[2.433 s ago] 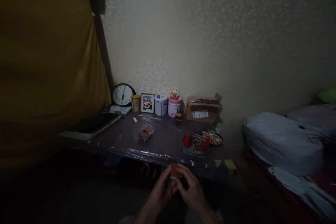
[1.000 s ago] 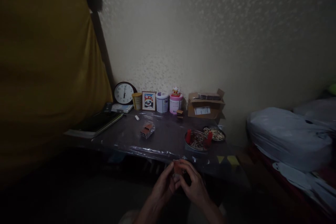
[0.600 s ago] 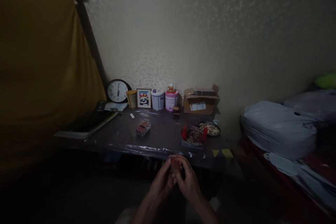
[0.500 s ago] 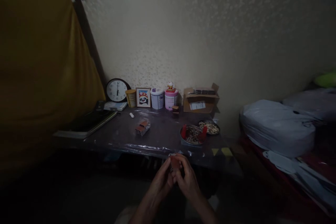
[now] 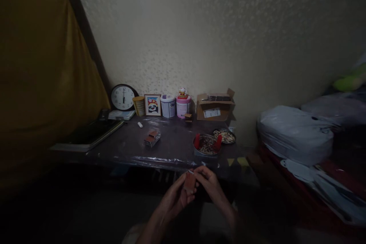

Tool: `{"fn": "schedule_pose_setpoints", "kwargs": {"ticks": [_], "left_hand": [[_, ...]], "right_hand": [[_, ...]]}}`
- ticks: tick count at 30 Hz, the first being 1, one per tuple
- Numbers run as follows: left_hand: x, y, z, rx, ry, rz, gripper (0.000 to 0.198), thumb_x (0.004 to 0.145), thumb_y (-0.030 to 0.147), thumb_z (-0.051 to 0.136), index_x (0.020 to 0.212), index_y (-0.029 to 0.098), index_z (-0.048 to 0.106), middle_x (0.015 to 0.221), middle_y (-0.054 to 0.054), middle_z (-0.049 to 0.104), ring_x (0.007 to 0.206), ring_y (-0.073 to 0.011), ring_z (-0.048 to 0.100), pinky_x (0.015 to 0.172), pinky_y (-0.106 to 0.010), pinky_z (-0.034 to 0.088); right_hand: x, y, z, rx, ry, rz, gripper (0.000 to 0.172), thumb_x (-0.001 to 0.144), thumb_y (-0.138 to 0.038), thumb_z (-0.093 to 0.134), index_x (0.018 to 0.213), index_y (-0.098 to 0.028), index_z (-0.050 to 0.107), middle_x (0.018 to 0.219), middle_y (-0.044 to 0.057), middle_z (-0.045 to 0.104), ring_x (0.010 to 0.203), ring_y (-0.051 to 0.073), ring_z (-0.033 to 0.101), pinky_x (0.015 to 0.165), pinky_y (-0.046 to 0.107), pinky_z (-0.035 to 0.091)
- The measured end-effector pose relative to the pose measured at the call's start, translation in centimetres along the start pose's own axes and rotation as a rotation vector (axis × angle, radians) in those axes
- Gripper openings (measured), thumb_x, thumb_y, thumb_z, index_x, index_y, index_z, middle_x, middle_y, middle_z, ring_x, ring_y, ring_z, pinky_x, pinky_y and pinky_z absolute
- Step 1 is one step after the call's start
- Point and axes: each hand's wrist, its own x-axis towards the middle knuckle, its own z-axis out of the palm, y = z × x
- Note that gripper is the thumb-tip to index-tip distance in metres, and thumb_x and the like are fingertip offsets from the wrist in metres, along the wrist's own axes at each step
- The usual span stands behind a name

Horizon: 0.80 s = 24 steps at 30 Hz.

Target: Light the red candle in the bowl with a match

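Note:
In front of the table's near edge, my left hand [image 5: 179,194] is closed around a small reddish-brown matchbox [image 5: 190,182], its broad face turned towards me. The fingers of my right hand [image 5: 210,185] pinch at the box's upper right edge, near a pale strip along its top. Ahead on the table lies a clear-wrapped pack of similar matchboxes [image 5: 152,138]. A round dish [image 5: 207,151] with two red candles and dark bits stands to the right. Just behind it, a second dish [image 5: 235,140] holds many matchsticks.
Along the wall stand a clock [image 5: 122,97], a yellow cup [image 5: 139,106], a framed panda picture [image 5: 153,105], two tubs [image 5: 168,106] and an open cardboard box [image 5: 213,113]. A flat book-like thing [image 5: 85,141] lies left. White bags [image 5: 294,133] are piled at right.
My right hand has shifted from around the matchbox to its upper right edge, exposing more of its face. The left hand still holds it. The view has turned slightly right.

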Motion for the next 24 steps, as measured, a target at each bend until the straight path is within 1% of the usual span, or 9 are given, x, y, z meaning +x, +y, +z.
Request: {"fn": "schedule_pose_setpoints", "kwargs": {"ticks": [3, 8, 12, 14, 19, 24], "left_hand": [[0.0, -0.1, -0.1, 0.016, 0.002, -0.025, 0.033, 0.083, 0.035, 0.049, 0.105, 0.013, 0.059, 0.081, -0.008, 0.069, 0.064, -0.0123, 0.063, 0.057, -0.021, 0.046], [0.0, 0.0, 0.0, 0.005, 0.006, -0.051, 0.033, 0.083, 0.036, 0.049, 0.104, 0.013, 0.06, 0.08, -0.008, 0.069, 0.064, -0.0118, 0.064, 0.055, -0.02, 0.047], [-0.2, 0.2, 0.1, 0.0, 0.021, -0.069, 0.033, 0.083, 0.036, 0.049, 0.1, 0.01, 0.061, 0.079, -0.009, 0.069, 0.063, -0.0121, 0.064, 0.054, -0.02, 0.046], [-0.2, 0.3, 0.1, -0.002, 0.021, -0.075, 0.034, 0.083, 0.035, 0.049, 0.1, 0.009, 0.061, 0.079, -0.01, 0.07, 0.063, -0.0125, 0.064, 0.055, -0.02, 0.046], [-0.2, 0.4, 0.2, -0.012, 0.031, -0.065, 0.03, 0.083, 0.032, 0.048, 0.098, 0.01, 0.061, 0.074, -0.009, 0.07, 0.059, -0.0125, 0.063, 0.053, -0.021, 0.045], [0.0, 0.4, 0.2, 0.019, 0.017, -0.06, 0.033, 0.081, 0.033, 0.05, 0.103, 0.011, 0.059, 0.076, -0.009, 0.069, 0.059, -0.0132, 0.063, 0.051, -0.02, 0.044]], "right_hand": [[0.0, 0.1, -0.1, 0.063, 0.005, 0.046, 0.011, 0.072, -0.028, 0.063, 0.073, -0.017, 0.058, 0.067, -0.004, 0.06, 0.05, 0.007, 0.051, 0.051, 0.019, 0.041], [0.1, 0.3, -0.4, 0.07, 0.011, 0.083, 0.011, 0.072, -0.027, 0.063, 0.071, -0.017, 0.058, 0.064, -0.004, 0.059, 0.049, 0.007, 0.05, 0.051, 0.02, 0.041], [0.0, -0.3, -0.6, 0.013, 0.041, 0.072, 0.014, 0.072, -0.03, 0.064, 0.072, -0.017, 0.059, 0.066, -0.002, 0.06, 0.057, 0.01, 0.055, 0.058, 0.022, 0.044], [-0.1, -0.8, -0.6, -0.017, 0.049, 0.074, 0.016, 0.07, -0.032, 0.065, 0.073, -0.017, 0.06, 0.068, -0.002, 0.06, 0.06, 0.011, 0.055, 0.059, 0.022, 0.044], [-0.4, -1.6, -0.4, -0.005, -0.026, 0.111, 0.022, 0.071, -0.038, 0.065, 0.074, -0.017, 0.062, 0.066, -0.002, 0.06, 0.058, 0.011, 0.054, 0.058, 0.022, 0.044], [-0.4, -1.5, -0.2, 0.01, -0.034, 0.111, 0.025, 0.071, -0.042, 0.065, 0.07, -0.017, 0.061, 0.06, -0.003, 0.057, 0.052, 0.01, 0.051, 0.053, 0.022, 0.041]]}}
